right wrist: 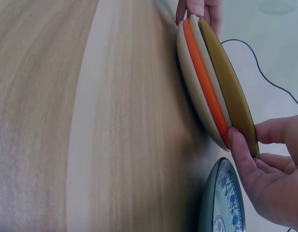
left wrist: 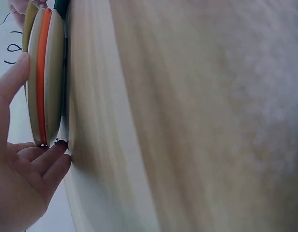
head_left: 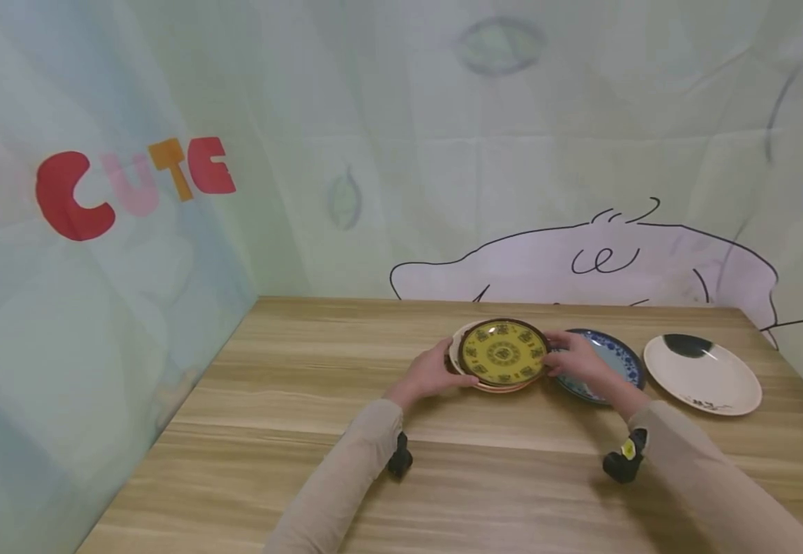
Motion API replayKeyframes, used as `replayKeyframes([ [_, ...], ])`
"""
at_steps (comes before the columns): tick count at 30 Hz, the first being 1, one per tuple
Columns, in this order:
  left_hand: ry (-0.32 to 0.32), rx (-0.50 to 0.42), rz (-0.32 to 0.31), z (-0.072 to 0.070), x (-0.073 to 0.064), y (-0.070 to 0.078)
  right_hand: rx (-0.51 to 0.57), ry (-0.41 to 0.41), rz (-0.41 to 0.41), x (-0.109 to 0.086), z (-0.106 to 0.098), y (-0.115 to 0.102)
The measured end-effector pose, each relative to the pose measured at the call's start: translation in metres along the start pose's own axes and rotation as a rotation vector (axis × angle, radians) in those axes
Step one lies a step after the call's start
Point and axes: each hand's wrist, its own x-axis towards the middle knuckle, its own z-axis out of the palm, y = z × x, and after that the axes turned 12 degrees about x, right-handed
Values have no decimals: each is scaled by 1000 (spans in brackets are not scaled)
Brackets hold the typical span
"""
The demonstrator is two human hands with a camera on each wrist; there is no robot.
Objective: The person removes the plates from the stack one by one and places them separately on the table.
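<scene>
A yellow patterned plate (head_left: 504, 352) with a dark rim lies on top of a small stack of plates. Below it, the right wrist view shows an orange plate (right wrist: 205, 77) between cream ones. My right hand (head_left: 581, 363) pinches the yellow plate's right edge, thumb at the near side and fingers at the far side. On the opposite side, my left hand (head_left: 432, 375) holds the stack at its left edge. Its thumb (left wrist: 16, 77) lies along the rim near the top plates, and its fingers (left wrist: 49, 162) reach around the other side of the stack.
Just right of the stack, partly behind my right hand, sits a blue patterned plate (head_left: 626, 365). Farther right is a white oval plate (head_left: 702, 377) with a dark patch. The wooden table (head_left: 249, 446) meets a printed cloth backdrop (head_left: 374, 192) at its back and left.
</scene>
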Motion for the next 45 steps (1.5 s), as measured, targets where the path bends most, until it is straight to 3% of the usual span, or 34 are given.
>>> replayKeyframes([
  [14,5,-5,2,1,1,-2,51,-11,34,-16,-18,-2],
  [26,3,-8,-1,1,1,-3,57,-69,-12,-42,-43,4],
  [34,13,1,12,-1,-2,1,-27,-180,-42,-61,-70,16],
  [41,-6,4,-15,0,-1,1,-20,-297,-12,-79,-92,27],
  [45,-1,5,-10,1,-1,0,26,-404,-28,-87,-103,35],
])
